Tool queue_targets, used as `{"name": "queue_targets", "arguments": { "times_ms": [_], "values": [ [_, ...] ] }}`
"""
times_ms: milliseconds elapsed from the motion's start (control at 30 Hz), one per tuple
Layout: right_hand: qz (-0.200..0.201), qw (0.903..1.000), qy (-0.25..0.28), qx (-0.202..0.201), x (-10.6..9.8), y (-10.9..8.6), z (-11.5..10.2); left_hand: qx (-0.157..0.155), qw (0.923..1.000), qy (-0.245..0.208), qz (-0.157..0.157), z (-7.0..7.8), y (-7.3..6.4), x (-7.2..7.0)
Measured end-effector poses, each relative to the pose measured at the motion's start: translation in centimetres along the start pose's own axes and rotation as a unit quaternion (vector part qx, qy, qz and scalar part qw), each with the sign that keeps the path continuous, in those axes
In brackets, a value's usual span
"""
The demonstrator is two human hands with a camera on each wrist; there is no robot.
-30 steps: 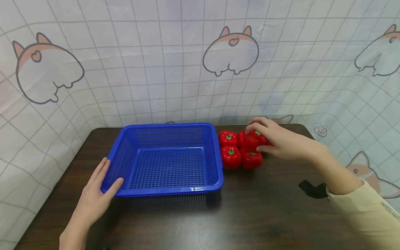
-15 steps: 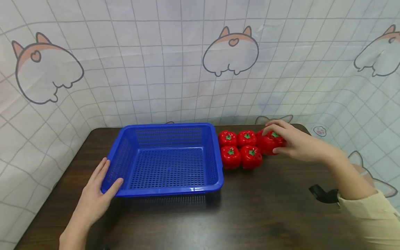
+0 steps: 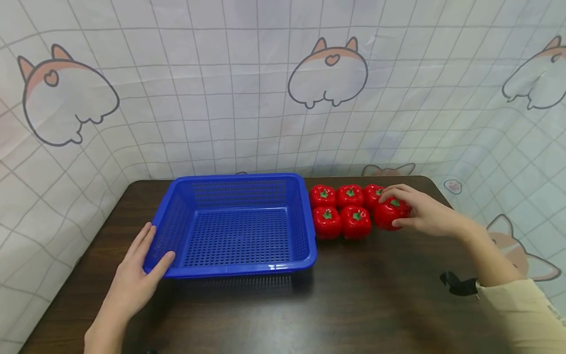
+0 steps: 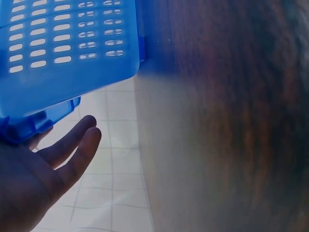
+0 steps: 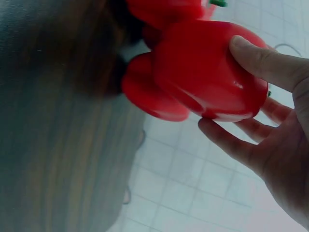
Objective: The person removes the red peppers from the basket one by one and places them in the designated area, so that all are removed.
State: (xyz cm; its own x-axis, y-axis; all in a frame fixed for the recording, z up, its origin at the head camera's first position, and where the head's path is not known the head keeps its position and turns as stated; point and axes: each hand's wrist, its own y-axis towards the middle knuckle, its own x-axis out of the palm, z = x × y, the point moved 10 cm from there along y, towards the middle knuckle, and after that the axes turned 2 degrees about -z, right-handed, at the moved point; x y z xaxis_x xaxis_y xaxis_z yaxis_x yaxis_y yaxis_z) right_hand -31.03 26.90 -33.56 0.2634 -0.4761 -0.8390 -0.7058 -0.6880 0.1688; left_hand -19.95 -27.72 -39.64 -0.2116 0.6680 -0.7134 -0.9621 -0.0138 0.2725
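Note:
Fingers and thumb of my right hand (image 3: 424,212) grip a red bell pepper (image 3: 389,215) with a green stem, at the right end of the pepper group. In the right wrist view the thumb lies across this bell pepper (image 5: 207,72), and the fingertips touch its underside. Two more bell peppers (image 3: 356,223) form a front row, with further ones (image 3: 323,195) behind. My left hand (image 3: 132,280) rests at the front left corner of a blue plastic basket (image 3: 239,269). Its fingers (image 4: 79,152) extend outside the basket, below the rim, in the left wrist view.
Dark wooden table (image 3: 353,305) under everything. The basket's right wall stands close beside the peppers. A white grid-patterned cloth (image 3: 247,98) with dog drawings hangs behind and along both sides. A black strap (image 3: 460,285) sticks out at the right sleeve.
My right hand has carried its bell pepper to the right and toward me, uncovering the peppers it was in front of. The left hand and basket have stayed put.

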Motion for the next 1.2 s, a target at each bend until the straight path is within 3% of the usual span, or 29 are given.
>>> {"name": "queue_targets", "arguments": {
  "times_ms": [267,433,1200],
  "values": [
    [0.010,0.9994,-0.019,0.028,1.5,-0.6,1.9,0.001,1.0000,0.001,-0.004,0.1,0.1,0.2],
    [0.018,0.9992,-0.027,0.024,2.3,-0.9,2.6,0.001,1.0000,0.001,-0.005,0.2,0.0,0.2],
    [0.021,0.9962,-0.079,0.029,3.9,-0.6,3.0,0.014,0.9982,0.055,-0.017,0.3,0.1,-0.2]
  ]
}}
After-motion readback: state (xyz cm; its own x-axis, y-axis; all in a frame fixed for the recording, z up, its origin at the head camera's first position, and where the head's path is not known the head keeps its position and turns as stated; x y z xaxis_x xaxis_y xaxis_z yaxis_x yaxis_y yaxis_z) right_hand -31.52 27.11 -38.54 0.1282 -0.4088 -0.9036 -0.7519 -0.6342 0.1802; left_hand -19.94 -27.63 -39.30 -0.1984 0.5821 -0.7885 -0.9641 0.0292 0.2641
